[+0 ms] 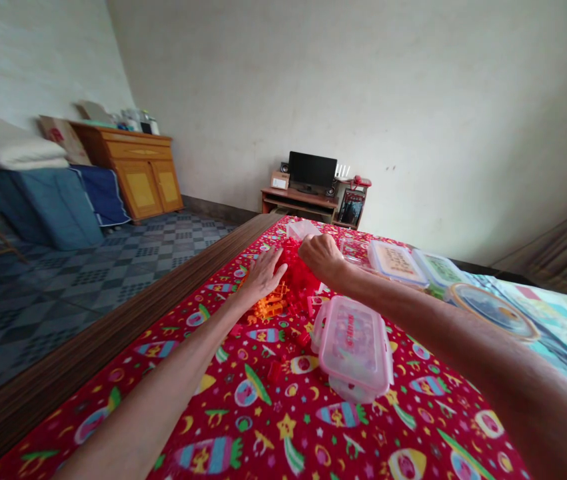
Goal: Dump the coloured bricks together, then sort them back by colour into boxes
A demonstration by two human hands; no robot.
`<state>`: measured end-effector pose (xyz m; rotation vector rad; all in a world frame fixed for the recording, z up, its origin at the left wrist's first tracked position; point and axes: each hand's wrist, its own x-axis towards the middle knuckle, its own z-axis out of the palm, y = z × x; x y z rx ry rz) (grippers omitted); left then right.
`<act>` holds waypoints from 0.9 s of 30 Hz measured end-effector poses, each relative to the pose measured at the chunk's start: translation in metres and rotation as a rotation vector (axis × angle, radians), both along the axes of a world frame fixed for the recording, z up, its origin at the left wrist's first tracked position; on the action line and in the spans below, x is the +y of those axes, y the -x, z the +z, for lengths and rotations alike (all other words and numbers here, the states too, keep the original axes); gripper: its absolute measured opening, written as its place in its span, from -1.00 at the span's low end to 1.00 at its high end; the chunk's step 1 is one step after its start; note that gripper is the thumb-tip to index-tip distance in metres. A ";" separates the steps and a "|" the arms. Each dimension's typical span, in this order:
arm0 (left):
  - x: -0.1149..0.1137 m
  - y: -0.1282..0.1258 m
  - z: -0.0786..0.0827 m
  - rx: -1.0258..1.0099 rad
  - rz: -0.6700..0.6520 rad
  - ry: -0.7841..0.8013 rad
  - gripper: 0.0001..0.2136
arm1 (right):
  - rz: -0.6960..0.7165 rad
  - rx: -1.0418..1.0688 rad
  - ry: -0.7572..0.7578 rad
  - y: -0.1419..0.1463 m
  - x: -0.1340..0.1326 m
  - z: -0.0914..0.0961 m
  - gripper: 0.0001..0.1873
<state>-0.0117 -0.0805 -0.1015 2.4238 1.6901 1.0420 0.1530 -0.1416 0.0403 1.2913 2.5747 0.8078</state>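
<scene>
Risk: lost strays, mixed colours.
Red rocket-print cloth (313,437) gives poor contrast. Pink translucent plastic box (350,347) sits just nearer than the heap of small red plastic pieces (300,285), which lies by both hands: left hand (264,272) released, fingers extended; right hand (320,257) curled, can't tell if gripping. Small orange plastic pieces (269,308) adjoin; a wide sweep could mix them. Loose red plastic pieces (274,371) may get overlooked, red-on-red.

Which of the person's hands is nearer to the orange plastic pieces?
Left. The left hand is close by the orange plastic pieces; the right hand is farther off, among the red plastic pieces to their right.
</scene>
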 end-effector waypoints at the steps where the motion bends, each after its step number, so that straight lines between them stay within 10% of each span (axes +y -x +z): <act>1: 0.000 0.000 -0.001 -0.004 -0.003 0.004 -0.46 | -0.022 -0.012 -0.010 -0.001 0.000 0.001 -0.67; 10: 0.000 -0.001 0.006 -0.137 -0.041 -0.122 -0.49 | -0.060 0.014 -0.030 -0.009 0.003 0.002 -0.69; 18: -0.029 -0.022 0.033 0.226 -0.215 -0.194 -0.61 | 0.029 0.058 -0.066 -0.006 -0.010 -0.001 -0.64; 27: -0.028 -0.026 0.026 0.241 -0.244 -0.201 -0.74 | -0.037 0.031 -0.062 -0.009 -0.002 0.002 -0.60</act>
